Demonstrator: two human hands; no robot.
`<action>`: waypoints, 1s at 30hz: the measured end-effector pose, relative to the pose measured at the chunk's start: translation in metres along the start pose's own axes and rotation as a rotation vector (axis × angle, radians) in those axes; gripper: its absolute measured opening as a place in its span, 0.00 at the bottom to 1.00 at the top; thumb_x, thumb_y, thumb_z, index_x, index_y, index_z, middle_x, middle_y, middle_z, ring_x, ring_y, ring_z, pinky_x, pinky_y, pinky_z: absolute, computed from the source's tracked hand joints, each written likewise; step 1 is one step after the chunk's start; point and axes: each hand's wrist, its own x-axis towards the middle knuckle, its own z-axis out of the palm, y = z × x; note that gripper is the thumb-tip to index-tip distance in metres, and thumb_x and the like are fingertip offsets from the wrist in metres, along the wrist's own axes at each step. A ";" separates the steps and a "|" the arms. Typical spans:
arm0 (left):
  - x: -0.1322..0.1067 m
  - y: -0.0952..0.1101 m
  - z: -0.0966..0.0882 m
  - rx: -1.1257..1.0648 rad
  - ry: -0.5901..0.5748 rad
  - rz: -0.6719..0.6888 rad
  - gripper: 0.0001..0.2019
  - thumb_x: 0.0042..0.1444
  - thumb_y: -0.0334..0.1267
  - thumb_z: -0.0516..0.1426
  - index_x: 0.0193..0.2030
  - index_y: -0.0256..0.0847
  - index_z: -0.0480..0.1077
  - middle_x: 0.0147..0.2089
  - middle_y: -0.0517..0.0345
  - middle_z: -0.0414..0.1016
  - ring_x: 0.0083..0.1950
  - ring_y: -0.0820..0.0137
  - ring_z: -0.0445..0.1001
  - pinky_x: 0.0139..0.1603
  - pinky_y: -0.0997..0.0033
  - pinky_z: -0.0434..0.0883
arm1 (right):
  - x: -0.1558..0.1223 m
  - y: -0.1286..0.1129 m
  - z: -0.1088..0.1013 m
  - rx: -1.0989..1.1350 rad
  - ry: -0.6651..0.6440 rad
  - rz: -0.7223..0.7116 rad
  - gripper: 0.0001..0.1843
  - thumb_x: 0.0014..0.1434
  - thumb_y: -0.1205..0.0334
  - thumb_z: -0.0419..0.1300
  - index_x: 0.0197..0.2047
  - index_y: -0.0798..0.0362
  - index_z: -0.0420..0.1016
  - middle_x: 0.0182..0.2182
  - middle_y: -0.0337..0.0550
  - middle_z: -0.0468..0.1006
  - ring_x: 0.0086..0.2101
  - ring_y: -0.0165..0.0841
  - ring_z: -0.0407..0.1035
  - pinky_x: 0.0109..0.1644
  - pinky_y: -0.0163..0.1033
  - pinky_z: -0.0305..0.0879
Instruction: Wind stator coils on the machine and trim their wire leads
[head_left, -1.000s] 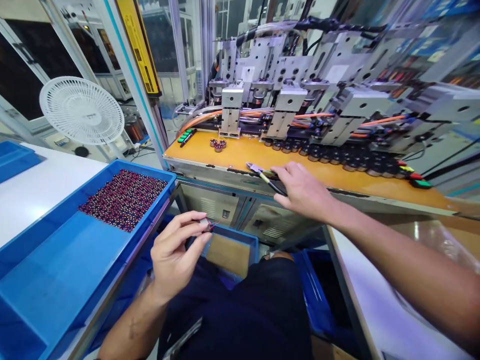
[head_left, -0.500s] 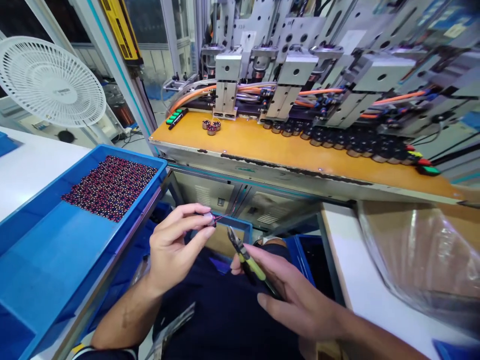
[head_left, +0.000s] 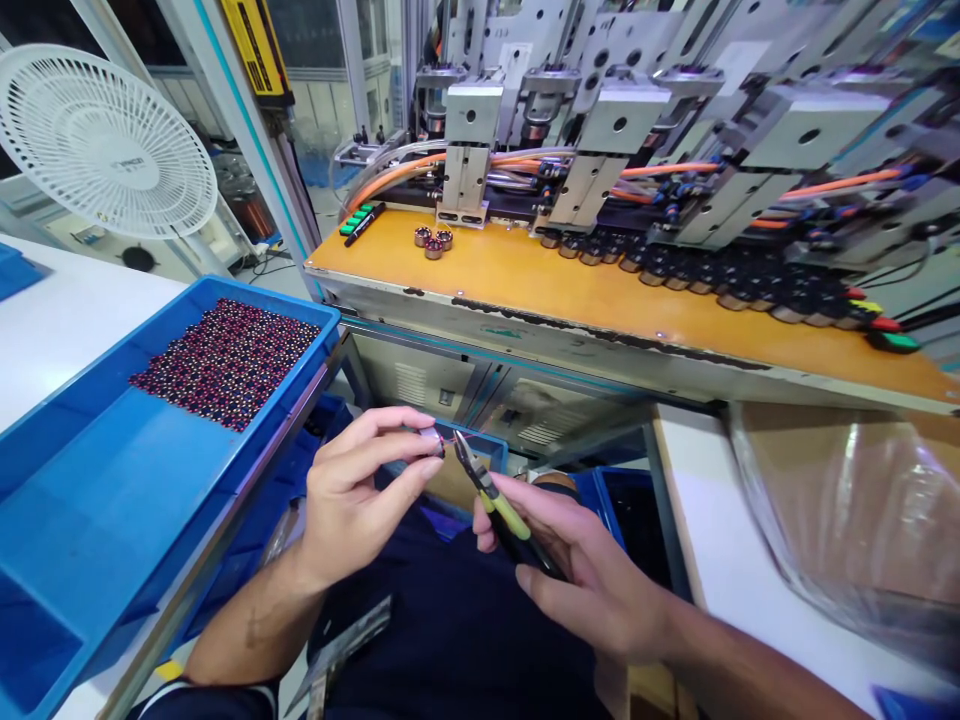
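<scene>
My left hand (head_left: 360, 495) pinches a small round metal part (head_left: 430, 441) with thin red wires between thumb and fingers, above my lap. My right hand (head_left: 574, 560) grips yellow-handled cutters (head_left: 491, 497), and their jaws touch the wires right beside the part. To the left, a blue tray (head_left: 112, 500) holds several small dark red parts (head_left: 225, 362) in a packed patch.
An orange bench top (head_left: 600, 290) runs across ahead, with three small round parts (head_left: 433, 240), a row of black parts and grey machine heads (head_left: 592, 110). A white fan (head_left: 101, 140) stands at the left. A clear plastic bag (head_left: 847, 500) lies on the right table. Blue bins (head_left: 480, 465) sit below.
My right hand took the cutters off the orange bench and brought them down to my lap. Their jaws have now closed in on the wires of the part in my left hand.
</scene>
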 end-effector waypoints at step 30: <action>-0.006 -0.016 0.001 -0.186 0.004 0.156 0.29 0.49 0.14 0.63 0.52 0.43 0.62 0.51 0.48 0.74 0.50 0.63 0.79 0.45 0.64 0.82 | -0.034 -0.014 -0.003 -0.066 0.018 0.093 0.39 0.64 0.73 0.51 0.71 0.28 0.48 0.51 0.44 0.71 0.49 0.28 0.72 0.60 0.42 0.69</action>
